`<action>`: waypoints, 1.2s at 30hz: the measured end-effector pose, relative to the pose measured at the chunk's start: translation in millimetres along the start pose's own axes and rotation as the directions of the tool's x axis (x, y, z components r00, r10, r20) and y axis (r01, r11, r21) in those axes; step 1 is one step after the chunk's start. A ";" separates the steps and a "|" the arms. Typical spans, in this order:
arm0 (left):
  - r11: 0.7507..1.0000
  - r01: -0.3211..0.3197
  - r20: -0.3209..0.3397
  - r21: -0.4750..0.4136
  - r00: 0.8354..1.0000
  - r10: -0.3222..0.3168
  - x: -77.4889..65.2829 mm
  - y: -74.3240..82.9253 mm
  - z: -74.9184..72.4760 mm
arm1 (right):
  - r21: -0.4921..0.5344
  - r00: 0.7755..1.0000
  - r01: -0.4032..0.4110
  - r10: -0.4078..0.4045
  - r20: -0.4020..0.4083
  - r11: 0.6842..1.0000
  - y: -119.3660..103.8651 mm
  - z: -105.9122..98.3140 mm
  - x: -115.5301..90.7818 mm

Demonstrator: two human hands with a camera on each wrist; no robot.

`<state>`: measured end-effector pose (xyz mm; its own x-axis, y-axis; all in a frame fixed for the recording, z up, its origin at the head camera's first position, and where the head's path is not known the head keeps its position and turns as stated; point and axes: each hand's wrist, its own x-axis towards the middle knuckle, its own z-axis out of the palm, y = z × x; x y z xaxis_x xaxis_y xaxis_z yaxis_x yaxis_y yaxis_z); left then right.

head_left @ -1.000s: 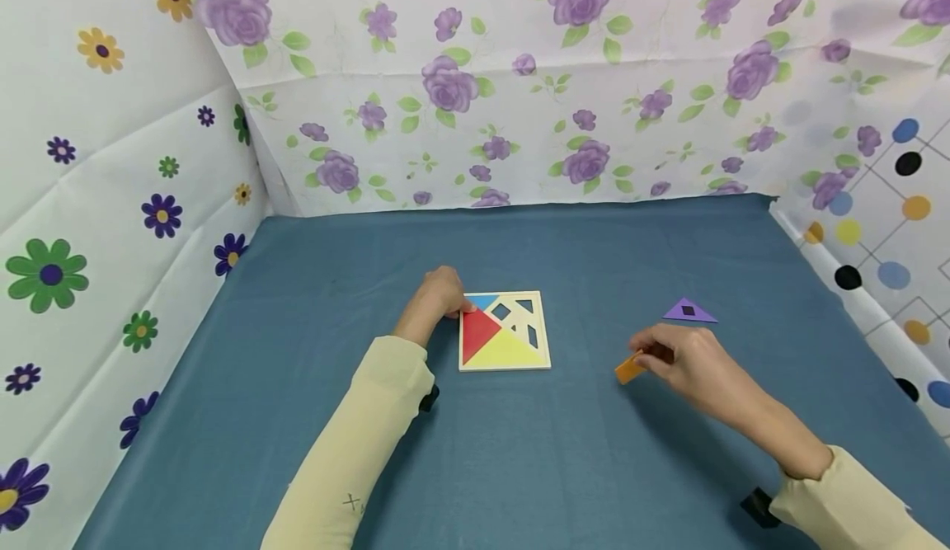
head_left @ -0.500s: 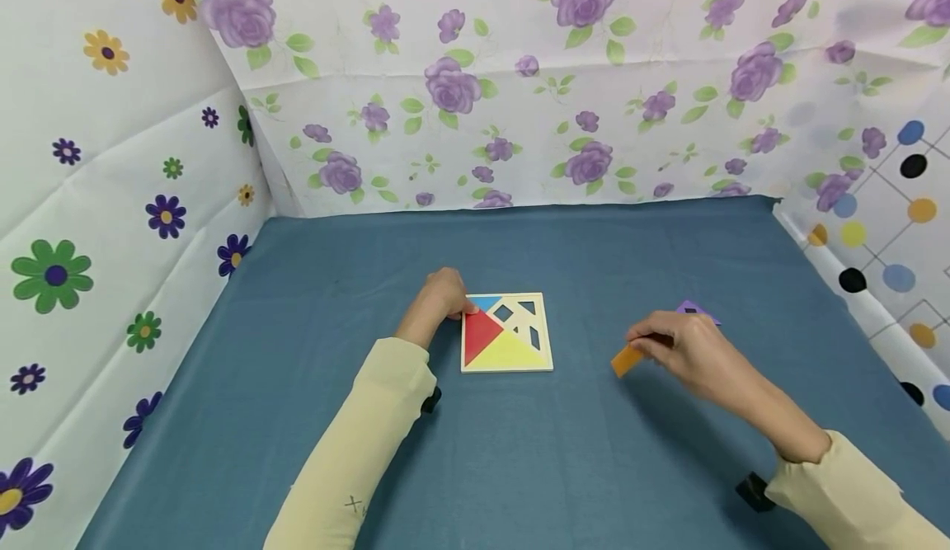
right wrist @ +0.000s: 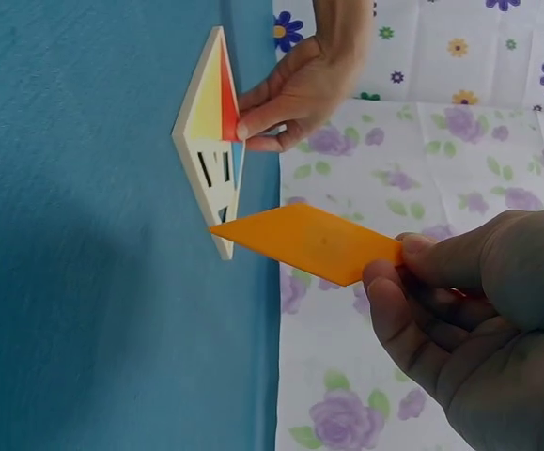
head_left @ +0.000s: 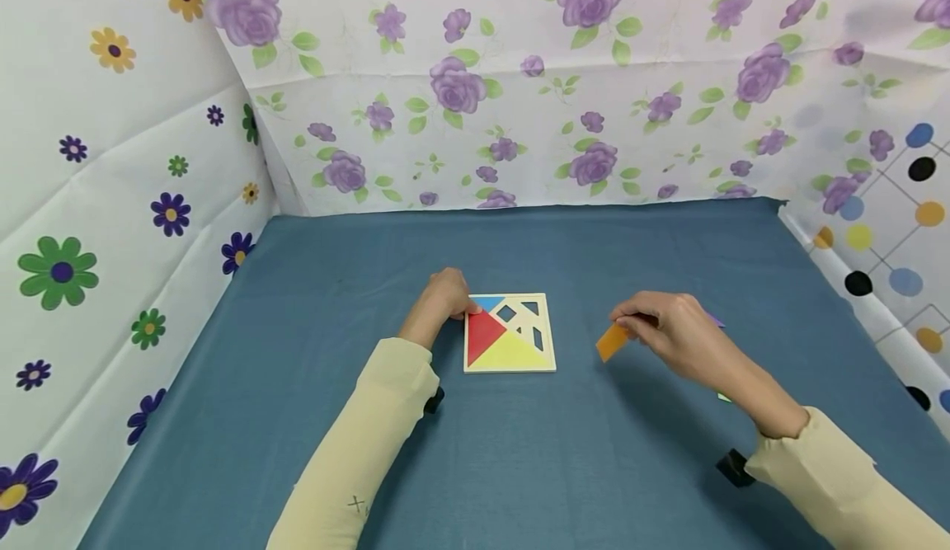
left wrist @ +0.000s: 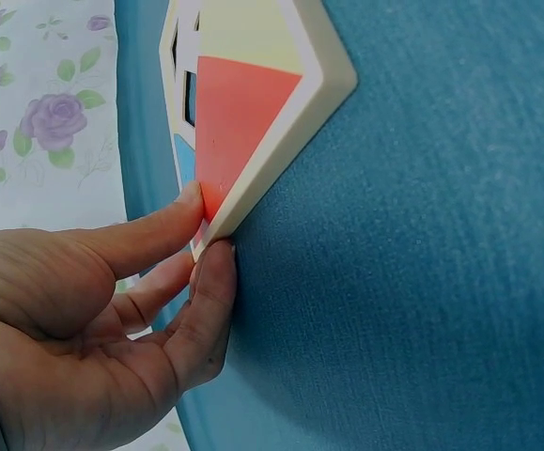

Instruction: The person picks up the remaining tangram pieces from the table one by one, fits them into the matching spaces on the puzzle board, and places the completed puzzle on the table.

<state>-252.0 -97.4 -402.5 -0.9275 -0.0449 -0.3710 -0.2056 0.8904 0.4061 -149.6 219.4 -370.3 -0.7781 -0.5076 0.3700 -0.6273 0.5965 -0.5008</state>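
Note:
A square tangram board (head_left: 547, 336) lies on the blue cloth, holding a red triangle (head_left: 484, 337), a yellow triangle (head_left: 510, 354) and a blue piece (head_left: 487, 302). Several cut-outs show bare in its right part. My left hand (head_left: 439, 303) pinches the board's far left corner; in the left wrist view the thumb lies on top and the fingers are at the edge. Right of the board, my right hand (head_left: 671, 327) pinches an orange tangram piece (head_left: 612, 341) by one end, between thumb and fingers. The right wrist view shows this piece (right wrist: 309, 242) as a flat parallelogram held above the cloth.
Mostly hidden behind the right hand is a purple piece (head_left: 717, 320). A bit of a green piece (head_left: 723, 397) peeks out by the right wrist. Flowered sheets (head_left: 416, 80) stand at the back and left, with a dotted one (head_left: 905, 204) on the right.
My right hand has moved left and away from me with the orange piece, covering most of the purple piece and uncovering a bit of green. The left hand stays on the board.

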 end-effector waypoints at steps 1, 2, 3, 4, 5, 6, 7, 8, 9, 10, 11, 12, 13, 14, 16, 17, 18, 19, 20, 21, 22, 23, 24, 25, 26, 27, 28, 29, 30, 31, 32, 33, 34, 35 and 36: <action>1.000 -0.001 -0.002 -0.003 1.000 0.000 0.2 -0.1 0.1 | 0.003 1.000 -0.003 0.003 0.001 1.000 0.0 0.7 2.2; 1.000 -0.002 -0.003 -0.002 1.000 0.002 0.2 -0.2 0.2 | 0.005 1.000 -0.006 0.006 0.001 1.000 0.3 1.6 4.3; 1.000 -0.003 -0.003 -0.007 1.000 0.003 0.3 -0.3 0.4 | 0.010 1.000 -0.009 0.009 0.002 1.000 0.6 2.6 6.4; 1.000 -0.004 -0.002 -0.010 1.000 0.004 0.5 -0.6 0.5 | 0.017 1.000 -0.011 0.011 0.001 1.000 1.0 3.6 8.5; 1.000 -0.006 -0.002 -0.012 1.000 0.006 0.7 -0.7 0.4 | 0.023 1.000 -0.012 0.012 0.000 1.000 1.4 4.6 10.6; 1.000 -0.008 -0.002 -0.010 1.000 0.008 0.8 -1.0 0.3 | 0.026 1.000 -0.013 0.013 -0.002 1.000 1.9 5.9 12.8; 1.000 -0.010 -0.001 -0.009 1.000 0.010 0.9 -1.3 -0.1 | 0.030 1.000 -0.010 0.011 -0.005 1.000 2.2 7.1 15.3; 1.000 -0.012 0.000 -0.004 1.000 0.012 0.9 -1.5 -0.5 | 0.033 1.000 -0.008 0.008 -0.010 0.999 2.5 8.2 17.8; 1.000 -0.014 -0.001 -0.001 1.000 0.014 0.9 -1.6 -0.8 | 0.033 1.000 -0.006 0.007 -0.016 0.999 2.9 9.5 20.2; 1.000 -0.014 0.000 0.002 1.000 0.014 0.8 -1.8 -1.1 | 0.033 1.000 -0.001 0.002 -0.023 0.999 3.3 10.8 22.6; 1.000 -0.013 0.000 -0.001 1.000 0.013 0.7 -1.8 -1.3 | 0.031 1.000 0.004 -0.003 -0.031 1.000 3.5 12.1 25.1; 1.000 -0.013 0.002 -0.002 1.000 0.013 0.5 -1.8 -1.4 | 0.030 0.999 0.007 -0.006 -0.038 1.000 3.6 13.6 27.5; 1.000 -0.012 0.003 -0.005 1.000 0.012 0.5 -1.7 -1.5 | 0.033 0.999 0.012 -0.010 -0.043 0.999 3.8 15.0 29.6; 1.000 -0.011 0.002 -0.010 1.000 0.011 0.2 -1.6 -1.6 | 0.037 0.999 0.012 -0.010 -0.045 0.999 4.0 16.3 31.5; 1.000 -0.013 0.001 -0.009 1.000 0.013 0.0 -1.4 -1.5 | 0.047 0.999 0.010 -0.008 -0.046 0.999 3.9 18.8 34.8; 1.000 -0.015 0.000 -0.005 1.000 0.015 -0.2 -1.1 -1.4 | 0.052 0.999 0.007 -0.005 -0.044 0.999 3.7 19.9 36.4; 1.000 -0.020 -0.002 0.007 1.000 0.020 -0.2 -0.9 -1.1 | 0.059 0.999 0.004 -0.001 -0.041 0.998 3.5 20.8 37.7; 1.000 -0.021 -0.004 0.015 1.000 0.021 -0.1 -0.6 -1.0 | 0.066 0.999 0.002 0.001 -0.040 0.998 3.6 21.7 39.0; 1.000 -0.021 -0.007 0.019 1.000 0.021 -0.3 -0.2 -0.9 | 0.070 0.999 -0.002 0.004 -0.039 0.998 3.4 22.3 40.3; 0.999 -0.022 -0.011 0.026 1.000 0.022 0.1 0.1 -0.7 | 0.073 0.999 -0.003 0.006 -0.040 0.997 3.2 22.9 41.6; 0.999 -0.021 -0.012 0.027 1.000 0.022 0.1 0.4 -0.5 | 0.077 0.999 -0.004 0.007 -0.040 0.997 3.1 23.4 42.9; 0.999 -0.020 -0.014 0.028 1.000 0.020 0.4 0.6 -0.4 | 0.079 0.999 -0.006 0.009 -0.040 0.997 3.1 24.0 44.1; 0.999 -0.018 -0.015 0.027 1.000 0.019 0.7 0.8 -0.4 | 0.082 0.999 -0.009 0.012 -0.039 0.997 3.1 24.5 45.4; 1.000 -0.016 -0.016 0.025 1.000 0.017 0.9 0.9 -0.5 | 0.085 0.999 -0.011 0.014 -0.037 0.996 3.2 25.0 46.6; 1.000 -0.016 -0.019 0.025 1.000 0.017 1.1 0.9 -0.7 | 0.088 0.999 -0.013 0.016 -0.034 0.996 3.1 25.4 47.7; 1.000 -0.018 -0.020 0.026 1.000 0.019 1.2 0.7 -0.8 | 0.094 0.999 -0.014 0.017 -0.030 0.995 3.4 26.1 49.0; 1.000 -0.020 -0.020 0.024 1.000 0.020 1.2 0.7 -1.0 | 0.100 0.999 -0.016 0.019 -0.026 0.995 3.9 26.8 50.1; 1.000 -0.021 -0.021 0.020 1.000 0.021 1.3 0.6 -1.1 | 0.105 1.000 -0.018 0.020 -0.022 0.994 4.4 27.7 51.2; 1.000 -0.022 -0.021 0.016 1.000 0.022 1.3 0.5 -1.2 | 0.111 1.000 -0.019 0.021 -0.019 0.994 5.0 28.6 52.3; 1.000 -0.023 -0.021 0.014 1.000 0.023 1.2 0.4 -1.2 | 0.119 1.000 -0.017 0.019 -0.016 0.993 5.3 29.3 53.2; 1.000 -0.023 -0.021 0.012 0.999 0.024 1.2 0.3 -1.2 | 0.124 1.000 -0.016 0.017 -0.014 0.992 5.8 30.2 54.1; 1.000 -0.023 -0.020 0.009 1.000 0.023 1.0 0.3 -1.0 | 0.127 1.000 -0.016 0.017 -0.012 0.992 6.4 31.4 55.0; 1.000 -0.023 -0.018 0.009 1.000 0.023 0.9 0.4 -0.9 | 0.129 1.000 -0.017 0.018 -0.009 0.992 6.6 32.4 55.9; 1.000 -0.021 -0.015 0.007 1.000 0.021 0.7 0.4 -0.6 | 0.131 1.000 -0.019 0.020 -0.007 0.991 6.8 33.6 56.8; 1.000 -0.019 -0.011 0.006 1.000 0.019 0.4 0.4 -0.4 | 0.134 1.000 -0.020 0.021 -0.005 0.991 6.8 34.4 57.4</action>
<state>-252.6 -97.2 -402.1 -0.9347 -0.0326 -0.3539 -0.1856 0.8939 0.4079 -197.4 172.9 -379.3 -0.7911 -0.4921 0.3632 -0.6014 0.5175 -0.6087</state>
